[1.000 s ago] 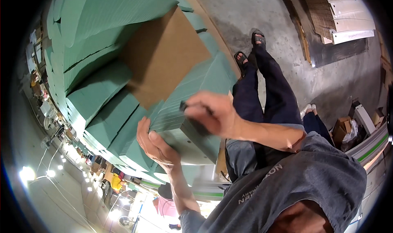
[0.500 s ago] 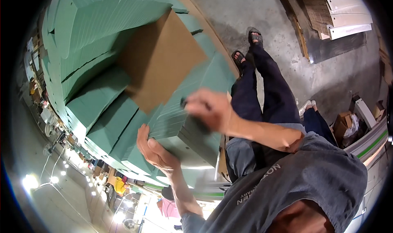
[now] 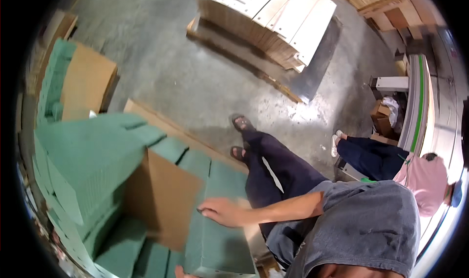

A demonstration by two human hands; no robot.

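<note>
My right hand (image 3: 222,212) lies over a stack of flat green panels (image 3: 220,248) at the bottom centre. Its fingers are curled together, and a small dark thing shows at their tips, too small to name. Of my left hand (image 3: 181,273), only a little shows at the bottom edge, against the near left corner of that stack. The rest of it is cut off by the picture's edge. More green panels (image 3: 93,151) are piled to the left, around a bare brown board (image 3: 166,195).
A pallet (image 3: 239,63) bearing stacked white-faced boards (image 3: 273,14) stands on the concrete floor (image 3: 161,58) at the far side. Another green stack with a brown sheet (image 3: 88,78) is at the far left. On the right, a person in pink (image 3: 425,180) stands beside a long grey-and-green rail (image 3: 416,102).
The view has swung, so the green stacks now sit lower and the pallet is more fully seen. My left hand has mostly dropped out of the picture; my right hand stays over the panels.
</note>
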